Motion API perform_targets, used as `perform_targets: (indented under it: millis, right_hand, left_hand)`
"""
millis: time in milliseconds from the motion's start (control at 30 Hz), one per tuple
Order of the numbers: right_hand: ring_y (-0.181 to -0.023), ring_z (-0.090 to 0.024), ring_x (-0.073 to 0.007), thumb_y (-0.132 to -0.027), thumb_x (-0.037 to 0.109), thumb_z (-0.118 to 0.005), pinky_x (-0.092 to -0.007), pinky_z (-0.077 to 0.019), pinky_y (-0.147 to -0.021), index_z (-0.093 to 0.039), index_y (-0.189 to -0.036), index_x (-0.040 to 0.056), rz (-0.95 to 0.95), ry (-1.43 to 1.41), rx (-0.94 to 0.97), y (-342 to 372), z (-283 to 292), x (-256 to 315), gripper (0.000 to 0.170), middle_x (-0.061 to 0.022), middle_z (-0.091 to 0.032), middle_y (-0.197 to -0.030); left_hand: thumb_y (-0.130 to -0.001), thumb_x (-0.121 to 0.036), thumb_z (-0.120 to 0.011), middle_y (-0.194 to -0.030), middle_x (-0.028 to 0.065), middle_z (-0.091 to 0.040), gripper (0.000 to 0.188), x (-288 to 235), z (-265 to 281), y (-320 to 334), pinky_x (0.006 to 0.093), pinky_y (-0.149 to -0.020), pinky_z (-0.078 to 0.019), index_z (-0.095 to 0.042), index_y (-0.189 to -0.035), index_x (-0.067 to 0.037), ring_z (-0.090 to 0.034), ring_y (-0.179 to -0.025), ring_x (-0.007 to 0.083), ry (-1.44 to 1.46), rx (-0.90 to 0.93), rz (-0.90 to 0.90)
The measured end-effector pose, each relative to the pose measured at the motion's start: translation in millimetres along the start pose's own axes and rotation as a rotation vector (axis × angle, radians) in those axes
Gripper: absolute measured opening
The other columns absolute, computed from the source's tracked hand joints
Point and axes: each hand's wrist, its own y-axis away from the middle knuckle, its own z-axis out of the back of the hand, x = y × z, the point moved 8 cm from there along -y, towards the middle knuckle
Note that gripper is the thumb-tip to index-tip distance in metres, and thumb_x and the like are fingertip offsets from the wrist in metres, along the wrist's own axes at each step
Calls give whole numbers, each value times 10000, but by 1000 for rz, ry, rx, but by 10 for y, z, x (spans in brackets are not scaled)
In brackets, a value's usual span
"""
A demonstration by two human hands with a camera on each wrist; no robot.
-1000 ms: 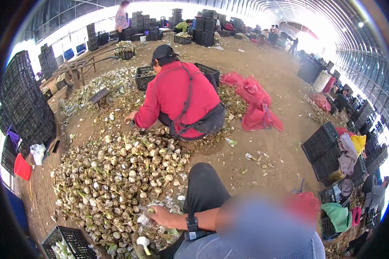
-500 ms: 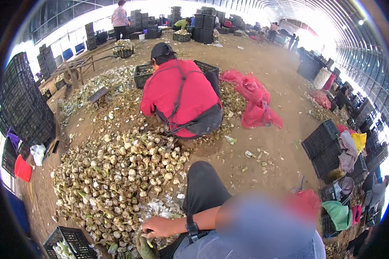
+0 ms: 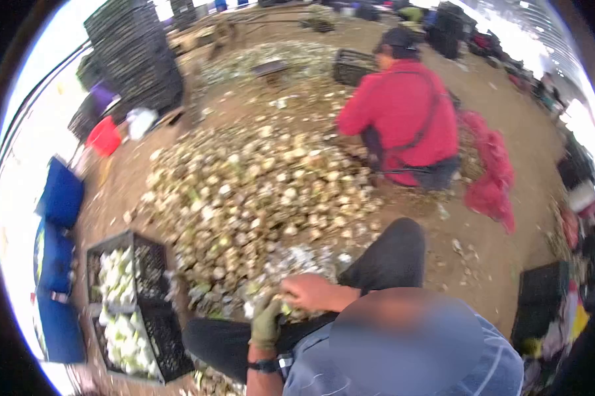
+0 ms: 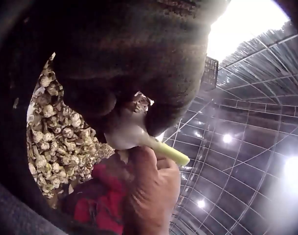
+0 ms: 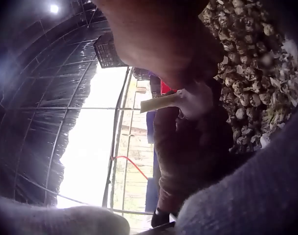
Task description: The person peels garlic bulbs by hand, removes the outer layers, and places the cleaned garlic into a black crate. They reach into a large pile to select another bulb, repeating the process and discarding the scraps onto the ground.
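A white bulb with a short pale green stem is between the two hands in the left wrist view. My gloved left hand grips it, its dark glove close to the camera in that view. My bare right hand meets it from the other side, fingers curled at the bulb and stem. The right wrist view shows the same bulb and its stem pointing left. In front of the hands lies a big heap of unpeeled bulbs, with white peelings nearest the hands.
Two black crates of white bulbs stand at left, beside blue containers. A person in red crouches beyond the heap, near a red net bag. Stacked crates and a red bucket are at the upper left.
The head view has swung left and down, bringing both crates of white bulbs into sight. The white clump held in my right hand a second ago is gone, and both hands have come together.
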Motion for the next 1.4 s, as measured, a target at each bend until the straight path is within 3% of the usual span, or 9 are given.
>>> perform_targets:
  millis: [133, 267, 433, 567, 800, 1067, 1233, 1333, 1400]
  right_hand:
    - [-700, -640, -249, -839, 293, -647, -406, -506, -664, -643, -975, 8, -155, -186, -175, 3, 301, 27, 316, -143, -662, -810]
    - [-788, -657, -192, -928, 206, -618, -354, -563, -673, -614, -1000, -60, -376, -977, -290, 111, 266, -418, 275, -128, -660, -973]
    - [-913, -659, -265, -892, 191, -640, -379, -518, -805, -640, -993, -16, -142, 2, -113, 100, 310, -188, 230, -152, -669, -1021]
    - [-867, -632, -339, -863, 199, -663, -403, -500, -772, -651, -978, 28, -42, -218, -210, 120, 418, 292, 206, -154, -645, -943]
    - [-739, -605, -337, -859, 205, -662, -421, -489, -649, -602, -928, 38, 151, 253, -128, 86, 231, 429, 190, -129, -588, -834]
    - [-690, -594, -318, -871, 157, -613, -438, -484, -632, -536, -866, 40, 145, 164, -83, -24, 178, 269, 140, -142, -567, -777]
    - [-667, -617, -123, -928, 149, -614, -314, -534, -632, -602, -997, -48, -307, -574, -153, 27, 195, -152, 209, -88, -648, -845]
    - [-691, -607, -85, -938, 130, -605, -286, -539, -641, -603, -1006, -73, -300, -825, -248, 53, 240, -322, 214, -71, -633, -842]
    - [-734, -639, -180, -903, 154, -661, -323, -524, -675, -620, -1012, -24, -146, -557, -182, 75, 274, -139, 213, -104, -651, -875]
  left_hand:
    - [-872, -119, -533, -1048, 59, -623, 495, -131, -90, 23, 253, -770, -499, -483, -1337, 43, -597, -852, 129, 149, 157, -123]
    - [-853, -101, -544, -1093, 73, -634, 456, -161, -25, 50, 272, -848, -514, -522, -1296, 8, -624, -955, 159, 233, 156, -136]
    - [-886, -71, -570, -1071, 40, -636, 389, -129, 45, 2, 240, -752, -525, -552, -1270, -8, -624, -886, 120, 275, 123, -168]
    - [-909, -68, -568, -953, 4, -632, 343, -122, 58, -3, 211, -635, -477, -584, -1246, -12, -577, -758, 69, 94, 86, -177]
    - [-918, -129, -602, -892, -9, -628, 340, -153, 66, 31, 199, -616, -443, -604, -1230, 4, -539, -716, 46, -29, 52, -119]
    - [-915, -108, -582, -966, 8, -636, 372, -31, 65, -27, 213, -685, -475, -578, -1262, 24, -567, -780, 65, -8, 53, -51]
    - [-899, -92, -622, -1082, 35, -622, 400, -40, 27, -25, 240, -788, -495, -563, -1280, 15, -576, -881, 88, 102, 132, -101]
    - [-883, -72, -641, -1070, 22, -621, 398, -62, 39, -14, 242, -773, -491, -573, -1267, 4, -571, -872, 77, 105, 114, -87]
    - [-878, -72, -646, -1042, 14, -627, 387, -138, -11, 23, 236, -751, -486, -585, -1253, 2, -564, -839, 69, 104, 106, -81]
